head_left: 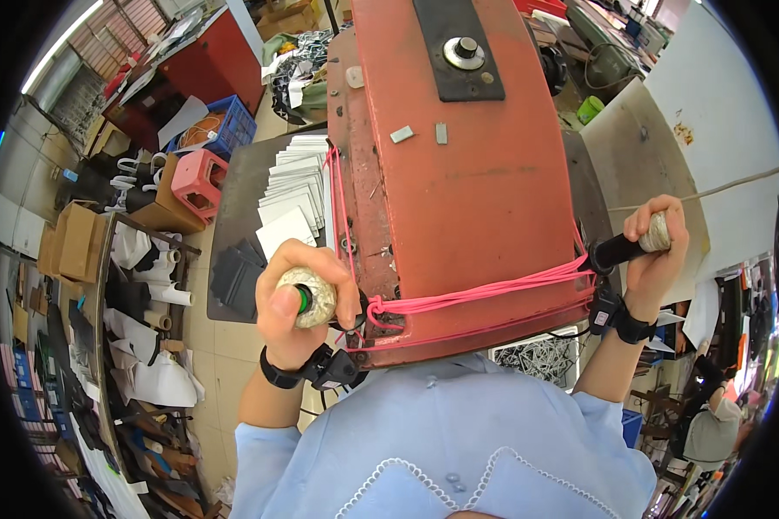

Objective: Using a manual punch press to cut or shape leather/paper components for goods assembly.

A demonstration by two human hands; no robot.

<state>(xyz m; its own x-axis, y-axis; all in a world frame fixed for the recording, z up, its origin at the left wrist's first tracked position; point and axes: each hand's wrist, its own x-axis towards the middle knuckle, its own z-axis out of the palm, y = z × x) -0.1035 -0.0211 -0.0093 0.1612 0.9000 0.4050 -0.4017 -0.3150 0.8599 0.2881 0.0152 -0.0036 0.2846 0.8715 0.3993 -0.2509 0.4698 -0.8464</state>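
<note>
A red machine head (476,208) stands in front of me, its paint scuffed. My left hand (279,322) is closed round a wrapped handle (323,303) at its left side, the thumb beside a green button on the handle's end. On the right side, my right hand (662,264) grips a black handle (617,252) with a wrapped end. Pink cord (485,292) runs in several strands across the machine's near end between the two handles. Two small grey metal pieces (441,133) lie on top, below a round dial (464,52) on a dark plate.
On the dark table (238,186) to the left lie fanned white cards (296,186) and dark sheets (236,281). Beyond are a pink stool (197,183), a blue crate (225,125) and a cardboard box (160,208). A rack with rolls stands left; a seated person is at lower right.
</note>
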